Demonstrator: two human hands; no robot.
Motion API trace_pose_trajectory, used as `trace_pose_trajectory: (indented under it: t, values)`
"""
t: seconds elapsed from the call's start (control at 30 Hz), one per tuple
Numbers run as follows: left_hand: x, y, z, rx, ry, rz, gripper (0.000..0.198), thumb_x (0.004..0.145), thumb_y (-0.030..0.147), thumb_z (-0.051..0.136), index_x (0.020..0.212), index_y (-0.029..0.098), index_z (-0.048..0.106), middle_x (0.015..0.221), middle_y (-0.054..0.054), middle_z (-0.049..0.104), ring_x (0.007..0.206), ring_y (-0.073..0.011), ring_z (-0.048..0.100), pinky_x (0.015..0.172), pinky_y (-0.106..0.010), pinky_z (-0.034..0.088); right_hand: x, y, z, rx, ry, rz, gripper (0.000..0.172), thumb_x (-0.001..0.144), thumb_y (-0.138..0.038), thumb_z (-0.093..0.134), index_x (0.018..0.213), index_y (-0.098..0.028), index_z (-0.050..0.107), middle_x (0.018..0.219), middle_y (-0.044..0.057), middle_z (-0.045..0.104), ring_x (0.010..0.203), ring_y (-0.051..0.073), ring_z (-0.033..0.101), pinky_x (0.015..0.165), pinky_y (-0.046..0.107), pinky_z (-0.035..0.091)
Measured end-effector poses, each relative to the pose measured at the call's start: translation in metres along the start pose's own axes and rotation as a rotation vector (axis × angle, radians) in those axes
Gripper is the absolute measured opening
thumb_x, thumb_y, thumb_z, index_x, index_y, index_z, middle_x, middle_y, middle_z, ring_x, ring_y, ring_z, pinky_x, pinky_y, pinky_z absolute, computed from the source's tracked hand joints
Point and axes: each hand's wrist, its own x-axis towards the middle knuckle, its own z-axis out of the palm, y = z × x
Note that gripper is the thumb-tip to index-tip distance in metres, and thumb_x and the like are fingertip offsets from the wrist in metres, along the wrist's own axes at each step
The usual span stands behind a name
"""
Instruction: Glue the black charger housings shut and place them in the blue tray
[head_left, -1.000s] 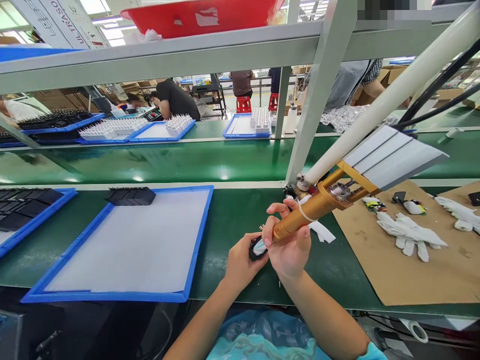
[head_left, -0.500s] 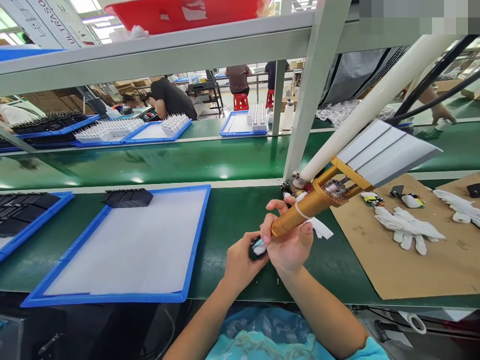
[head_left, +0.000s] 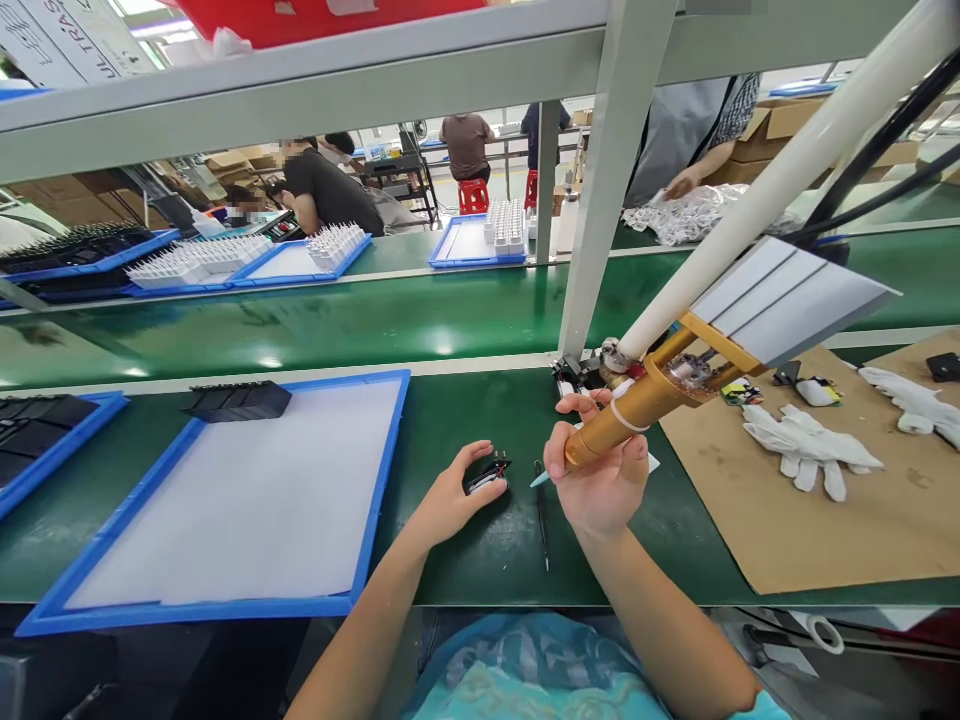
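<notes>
My right hand (head_left: 600,480) is closed around the gold barrel of a glue gun (head_left: 626,415), whose pale blue tip points down to the left. My left hand (head_left: 450,500) grips a small black plastic case (head_left: 487,476) between thumb and fingers, low over the green bench. Metal pins and a bit of red show at the case's upper end; its inside is mostly hidden. The tip and the case are apart. Between my hands a pair of black tweezers (head_left: 541,515) lies on the bench.
To the left stands a blue-rimmed tray (head_left: 379,480) with a row of black cases (head_left: 238,400) at its back corner. White gloves (head_left: 814,450) lie on cardboard (head_left: 720,510) at right. A metal post (head_left: 600,200) and white pipe (head_left: 720,250) rise ahead. People work beyond.
My hands have moved apart: the left has shifted left with the black case, the right slightly right and up with the glue gun. The tip and tweezers now show.
</notes>
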Motion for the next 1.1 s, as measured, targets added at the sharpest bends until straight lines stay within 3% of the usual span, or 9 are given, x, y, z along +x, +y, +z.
trace_pose_trajectory:
  t: [0.13, 0.33, 0.43, 0.6, 0.7, 0.77, 0.9, 1.1]
  values:
    - [0.016, 0.001, 0.008, -0.139, -0.077, 0.008, 0.037, 0.087, 0.039, 0.057, 0.119, 0.021, 0.060, 0.128, -0.011, 0.063, 0.119, -0.0267, 0.057, 0.103, -0.042, 0.041, 0.001, -0.003, -0.007, 0.029, -0.004, -0.017, 0.038, 0.083, -0.059, 0.052, 0.105, -0.029, 0.054, 0.097, -0.001, 0.058, 0.042, 0.006, 0.054, 0.034, 0.023, 0.033]
    - [0.015, -0.003, 0.018, -0.017, 0.136, 0.175, 0.019, 0.082, 0.017, 0.049, 0.098, 0.020, 0.057, 0.098, -0.004, 0.069, 0.093, -0.0194, 0.063, 0.089, -0.035, 0.045, -0.001, -0.004, -0.012, 0.032, -0.002, 0.000, 0.040, 0.082, -0.059, 0.054, 0.106, -0.028, 0.053, 0.098, -0.001, 0.058, 0.042, 0.007, 0.054, 0.034, 0.023, 0.034]
    - [0.013, -0.002, 0.017, 0.112, 0.142, 0.199, 0.024, 0.078, 0.012, 0.045, 0.096, 0.020, 0.058, 0.087, -0.001, 0.063, 0.081, -0.0171, 0.059, 0.079, -0.032, 0.045, -0.002, -0.004, -0.013, 0.056, -0.015, 0.018, 0.041, 0.082, -0.059, 0.055, 0.108, -0.028, 0.052, 0.098, -0.001, 0.058, 0.044, 0.007, 0.055, 0.035, 0.023, 0.035]
    - [0.003, 0.008, 0.008, 0.381, 0.093, 0.303, 0.036, 0.085, 0.013, 0.044, 0.117, 0.023, 0.056, 0.112, -0.005, 0.059, 0.106, -0.0212, 0.051, 0.095, -0.038, 0.041, -0.001, -0.004, -0.014, 0.062, -0.024, 0.024, 0.042, 0.081, -0.058, 0.056, 0.109, -0.027, 0.050, 0.099, 0.000, 0.058, 0.044, 0.007, 0.054, 0.036, 0.023, 0.036]
    - [-0.008, 0.014, 0.006, 0.516, 0.072, 0.318, 0.045, 0.096, 0.021, 0.040, 0.140, 0.027, 0.041, 0.133, -0.006, 0.053, 0.121, -0.0231, 0.043, 0.104, -0.042, 0.034, 0.000, -0.004, -0.014, 0.040, -0.015, 0.019, 0.042, 0.081, -0.059, 0.055, 0.108, -0.027, 0.049, 0.098, 0.000, 0.058, 0.043, 0.007, 0.053, 0.036, 0.024, 0.035]
    - [-0.014, 0.014, 0.006, 0.581, 0.091, 0.323, 0.046, 0.099, 0.023, 0.036, 0.145, 0.027, 0.036, 0.135, -0.006, 0.053, 0.120, -0.0230, 0.044, 0.104, -0.043, 0.035, -0.001, -0.004, -0.015, 0.029, -0.015, 0.018, 0.041, 0.081, -0.060, 0.055, 0.107, -0.027, 0.049, 0.098, 0.000, 0.059, 0.043, 0.007, 0.053, 0.036, 0.024, 0.036]
    - [-0.018, 0.010, 0.011, 0.615, 0.151, 0.350, 0.043, 0.099, 0.025, 0.041, 0.141, 0.024, 0.041, 0.122, -0.005, 0.064, 0.108, -0.0216, 0.054, 0.094, -0.040, 0.043, -0.001, -0.003, -0.016, 0.042, -0.026, 0.012, 0.040, 0.082, -0.058, 0.055, 0.106, -0.027, 0.051, 0.099, 0.000, 0.058, 0.044, 0.007, 0.054, 0.037, 0.024, 0.035]
    - [-0.017, 0.003, 0.021, 0.501, 0.275, 0.366, 0.024, 0.093, 0.029, 0.054, 0.115, 0.024, 0.061, 0.110, -0.004, 0.069, 0.100, -0.0179, 0.064, 0.088, -0.032, 0.052, 0.000, -0.002, -0.016, 0.035, -0.016, 0.012, 0.039, 0.083, -0.057, 0.055, 0.108, -0.028, 0.051, 0.099, 0.000, 0.058, 0.045, 0.007, 0.054, 0.037, 0.024, 0.036]
